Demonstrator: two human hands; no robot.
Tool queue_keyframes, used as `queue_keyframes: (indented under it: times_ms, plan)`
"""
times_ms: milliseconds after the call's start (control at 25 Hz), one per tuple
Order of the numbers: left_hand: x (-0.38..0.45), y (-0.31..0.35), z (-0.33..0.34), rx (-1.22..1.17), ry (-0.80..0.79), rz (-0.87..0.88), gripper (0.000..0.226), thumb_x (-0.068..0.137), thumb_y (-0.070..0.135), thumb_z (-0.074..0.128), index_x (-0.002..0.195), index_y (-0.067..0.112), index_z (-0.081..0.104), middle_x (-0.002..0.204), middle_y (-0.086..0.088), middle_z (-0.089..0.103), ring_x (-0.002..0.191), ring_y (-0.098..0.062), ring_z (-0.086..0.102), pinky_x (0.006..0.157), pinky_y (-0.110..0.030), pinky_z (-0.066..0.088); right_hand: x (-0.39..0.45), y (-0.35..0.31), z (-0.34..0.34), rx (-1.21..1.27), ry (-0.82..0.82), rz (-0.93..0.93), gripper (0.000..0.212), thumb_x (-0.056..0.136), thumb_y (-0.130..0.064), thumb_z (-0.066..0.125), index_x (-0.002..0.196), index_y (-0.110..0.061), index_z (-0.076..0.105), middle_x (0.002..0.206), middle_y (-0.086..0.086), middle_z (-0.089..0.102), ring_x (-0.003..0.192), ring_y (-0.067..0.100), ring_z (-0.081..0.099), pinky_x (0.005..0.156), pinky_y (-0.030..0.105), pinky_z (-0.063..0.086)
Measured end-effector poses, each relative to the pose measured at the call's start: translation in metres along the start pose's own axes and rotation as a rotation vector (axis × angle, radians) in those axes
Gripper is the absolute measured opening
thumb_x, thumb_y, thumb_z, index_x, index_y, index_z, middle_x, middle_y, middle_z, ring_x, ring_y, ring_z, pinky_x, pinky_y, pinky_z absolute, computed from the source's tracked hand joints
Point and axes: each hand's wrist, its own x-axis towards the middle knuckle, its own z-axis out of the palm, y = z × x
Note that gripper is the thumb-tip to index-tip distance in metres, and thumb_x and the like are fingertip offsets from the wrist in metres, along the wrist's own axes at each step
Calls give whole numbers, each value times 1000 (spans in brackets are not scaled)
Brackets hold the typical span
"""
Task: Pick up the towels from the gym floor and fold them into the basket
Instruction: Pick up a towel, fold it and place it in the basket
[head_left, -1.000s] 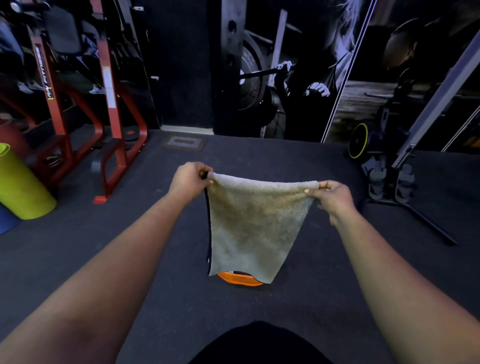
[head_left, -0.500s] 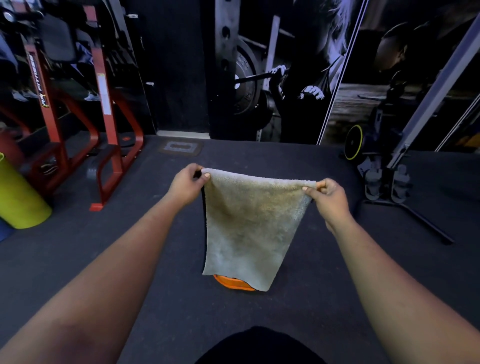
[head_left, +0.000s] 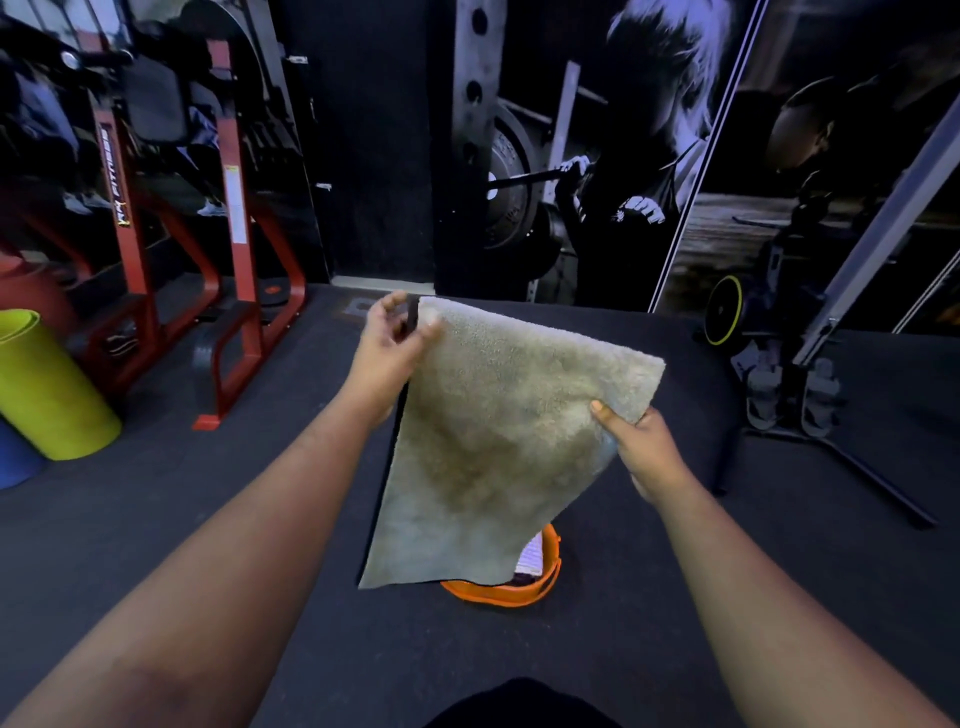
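We held the beige, fluffy towel (head_left: 498, 436) spread above the orange basket (head_left: 524, 590), our left hand (head_left: 389, 348) pinching its upper corner, our right hand (head_left: 641, 447) gripping the right edge.

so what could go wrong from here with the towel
The left hand pinches only the top corner of the towel, with some fingers loose, so that corner might slip. The right hand holds just an edge, so the fold may come out uneven. The towel hides most of the basket, so placing could miss.
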Motion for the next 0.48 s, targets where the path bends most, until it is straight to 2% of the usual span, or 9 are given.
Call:
queue_keyframes:
  times_ms: [40, 80, 120, 160, 240, 280, 360, 440, 480]
  plan:
    - [-8, -14, -7, 128, -85, -67, 56, 85, 24, 85, 132, 19, 54, 120, 12, 67, 107, 0, 66, 93, -23, 56, 3, -5, 2, 5, 1, 0, 19, 94, -16, 72, 113, -13, 73, 108, 3, 78, 104, 23, 74, 90, 37, 59]
    - [-17, -31, -14, 245, -170, -156, 57, 80, 24, 88, 130, 15, 61, 120, 5, 71, 109, -8, 70, 95, -29, 58, 5, -10, 4, 7, -10, 4, 21, 94, -16, 73, 114, -13, 73, 108, 4, 78, 103, 23, 75, 89, 38, 59]
    - [-25, -48, -23, 300, -210, -219, 49, 81, 24, 87, 124, 11, 68, 117, -3, 75, 108, -18, 72, 95, -36, 59, 7, -12, 5, 12, -22, 7, 22, 93, -16, 73, 114, -12, 73, 108, 6, 78, 102, 24, 75, 88, 39, 60]
    - [-29, -57, -28, 261, -201, -234, 37, 85, 23, 83, 118, 10, 72, 113, -7, 77, 107, -24, 73, 94, -41, 59, 8, -16, 8, 21, -31, 4, 23, 92, -15, 74, 115, -10, 72, 108, 7, 78, 101, 25, 75, 88, 39, 60]
    - [-25, -59, -29, 61, -115, -215, 21, 94, 21, 74, 111, 9, 73, 108, -7, 78, 101, -24, 75, 87, -42, 60, 10, -28, 12, 60, -25, -5, 25, 93, -15, 74, 116, -7, 71, 110, 12, 77, 100, 28, 75, 89, 42, 60]
    - [-24, -56, -27, -41, -105, -211, 22, 96, 22, 71, 113, 7, 72, 107, -7, 78, 98, -23, 75, 84, -39, 59, 12, -33, 13, 94, -10, 0, 27, 93, -16, 73, 118, -4, 70, 111, 15, 76, 100, 29, 75, 90, 43, 60]
    - [-29, -56, -19, -121, -213, -225, 33, 96, 24, 69, 124, 5, 67, 116, -10, 76, 105, -24, 74, 87, -39, 59, 17, -46, 13, 172, 9, 23, 34, 95, -20, 72, 121, 0, 67, 112, 18, 75, 103, 32, 74, 89, 45, 60]
    - [-43, -69, -9, -25, -313, -283, 34, 95, 16, 71, 127, 4, 67, 120, -11, 75, 112, -28, 71, 97, -43, 57, 22, -58, 8, 260, 25, 49, 42, 94, -26, 73, 124, 2, 64, 114, 21, 74, 108, 36, 72, 88, 46, 60]
    - [-48, -72, -4, -15, -299, -285, 31, 95, 12, 70, 125, 3, 68, 118, -12, 75, 111, -28, 72, 96, -44, 57, 23, -61, 3, 314, 9, 62, 48, 94, -34, 71, 127, 0, 63, 116, 20, 73, 111, 36, 71, 89, 47, 59]
